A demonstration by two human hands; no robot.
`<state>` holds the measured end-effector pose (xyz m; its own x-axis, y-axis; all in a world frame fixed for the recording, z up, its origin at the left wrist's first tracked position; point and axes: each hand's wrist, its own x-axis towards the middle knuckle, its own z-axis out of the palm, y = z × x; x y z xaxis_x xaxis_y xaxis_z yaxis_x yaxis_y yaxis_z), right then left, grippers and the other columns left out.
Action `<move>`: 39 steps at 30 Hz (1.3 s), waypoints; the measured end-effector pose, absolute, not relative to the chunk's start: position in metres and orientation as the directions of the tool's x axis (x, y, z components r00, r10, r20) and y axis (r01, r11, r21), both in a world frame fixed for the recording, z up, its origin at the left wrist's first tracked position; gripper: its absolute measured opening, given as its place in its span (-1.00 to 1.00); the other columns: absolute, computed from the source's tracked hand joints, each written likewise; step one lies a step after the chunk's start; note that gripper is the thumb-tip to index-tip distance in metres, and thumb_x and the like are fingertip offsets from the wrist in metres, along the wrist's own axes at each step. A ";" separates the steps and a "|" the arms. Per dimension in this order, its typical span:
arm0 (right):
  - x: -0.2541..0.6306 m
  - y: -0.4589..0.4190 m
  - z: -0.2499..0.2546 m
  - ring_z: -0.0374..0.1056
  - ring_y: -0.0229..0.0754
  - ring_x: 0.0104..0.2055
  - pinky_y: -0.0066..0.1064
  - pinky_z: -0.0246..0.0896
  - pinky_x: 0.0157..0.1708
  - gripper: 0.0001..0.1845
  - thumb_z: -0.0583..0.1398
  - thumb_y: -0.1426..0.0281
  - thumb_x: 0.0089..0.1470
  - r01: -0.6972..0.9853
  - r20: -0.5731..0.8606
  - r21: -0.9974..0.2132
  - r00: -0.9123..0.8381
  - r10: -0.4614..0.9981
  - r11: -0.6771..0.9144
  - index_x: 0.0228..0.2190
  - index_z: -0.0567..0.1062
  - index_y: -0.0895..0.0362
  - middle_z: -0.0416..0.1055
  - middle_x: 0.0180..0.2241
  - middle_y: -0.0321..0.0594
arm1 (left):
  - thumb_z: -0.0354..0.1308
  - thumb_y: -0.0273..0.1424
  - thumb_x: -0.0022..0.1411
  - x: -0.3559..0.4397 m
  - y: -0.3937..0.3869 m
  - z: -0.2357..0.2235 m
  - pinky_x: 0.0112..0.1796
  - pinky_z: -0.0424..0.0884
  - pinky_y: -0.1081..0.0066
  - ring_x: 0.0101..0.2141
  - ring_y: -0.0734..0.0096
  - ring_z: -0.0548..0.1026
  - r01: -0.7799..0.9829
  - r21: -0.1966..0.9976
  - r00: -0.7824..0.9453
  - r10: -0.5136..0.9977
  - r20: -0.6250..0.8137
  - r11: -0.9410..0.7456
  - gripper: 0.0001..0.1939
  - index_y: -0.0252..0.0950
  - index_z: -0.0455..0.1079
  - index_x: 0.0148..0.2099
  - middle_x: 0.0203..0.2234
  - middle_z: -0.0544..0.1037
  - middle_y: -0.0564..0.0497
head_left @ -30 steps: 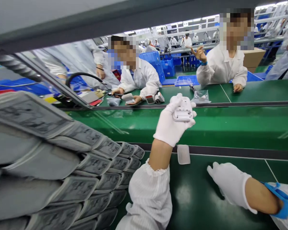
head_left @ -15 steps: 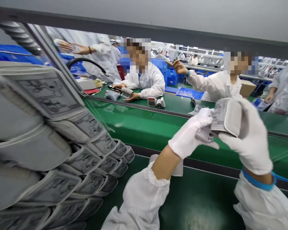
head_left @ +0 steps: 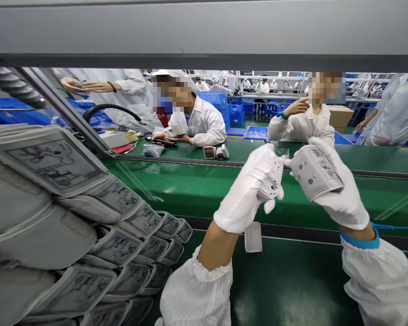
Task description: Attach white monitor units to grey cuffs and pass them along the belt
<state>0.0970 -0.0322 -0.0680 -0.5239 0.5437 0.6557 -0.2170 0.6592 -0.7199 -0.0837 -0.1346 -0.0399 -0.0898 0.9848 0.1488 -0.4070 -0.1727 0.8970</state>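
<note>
My gloved left hand (head_left: 246, 192) is closed around a small white plastic device housing (head_left: 271, 186), whose side with holes and slots faces right. In my gloved right hand (head_left: 343, 194) is a grey wrist blood pressure cuff (head_left: 314, 174), curled round, with dark round holes on one face and printed drawings on another. Both hands are raised above the green bench, the cuff a short way right of the housing. Fingers hide part of each item. Below my left hand lies a pale, translucent rectangular piece (head_left: 253, 237) at the bench's rear edge.
Stacked grey cuffs (head_left: 78, 217) fill the left side. A green conveyor (head_left: 190, 181) runs across, with two assembled wrist monitors (head_left: 215, 152) and a plastic bag (head_left: 153, 150) beyond it. Co-workers in white coats sit opposite. A grey beam (head_left: 204, 31) crosses overhead.
My hands have drawn apart, and the cuff has been turned so its holed face shows. The view has tilted slightly upward. The co-worker at right has pulled an outstretched arm back.
</note>
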 end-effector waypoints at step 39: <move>0.083 -0.023 -0.076 0.27 0.05 0.36 -0.08 0.22 0.38 -0.41 0.16 0.00 0.36 0.014 0.408 -0.854 -0.602 0.686 0.520 0.25 0.32 0.04 0.34 0.29 -0.06 | 0.34 -0.58 0.02 -0.052 -0.095 -0.079 -0.17 0.53 0.39 -0.17 0.31 0.55 -0.129 0.945 -0.331 0.911 0.244 -0.300 -0.51 -0.23 0.48 0.04 -0.10 0.57 -0.05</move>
